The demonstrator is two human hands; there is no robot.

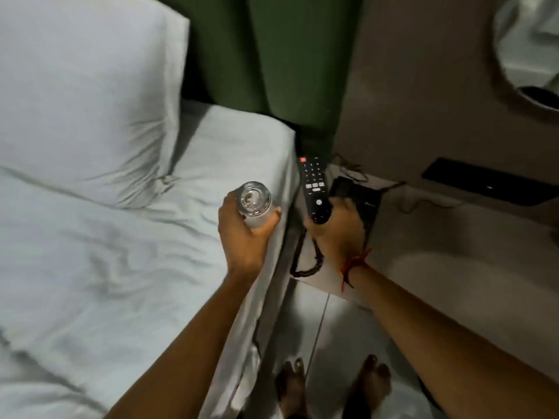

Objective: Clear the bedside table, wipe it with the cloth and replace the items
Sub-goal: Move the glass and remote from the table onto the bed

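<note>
My left hand (245, 234) grips a clear drinking glass (254, 201) upright, above the edge of the bed. In my right hand (338, 234) is a black TV remote (314, 189), held at its lower end with the buttons facing up. The remote hangs over the left part of the pale bedside table (423, 225). Under my right hand sits a black telephone (363, 198), and its coiled cord (305, 261) trails over the table's front edge. I see no cloth.
The bed with a white sheet (121, 267) and pillow (84, 95) fills the left. A green curtain (287, 55) hangs behind. A black flat device (490, 184) lies at the table's back right. Cables (417, 201) run across the table. My bare feet stand on tiled floor (320, 328).
</note>
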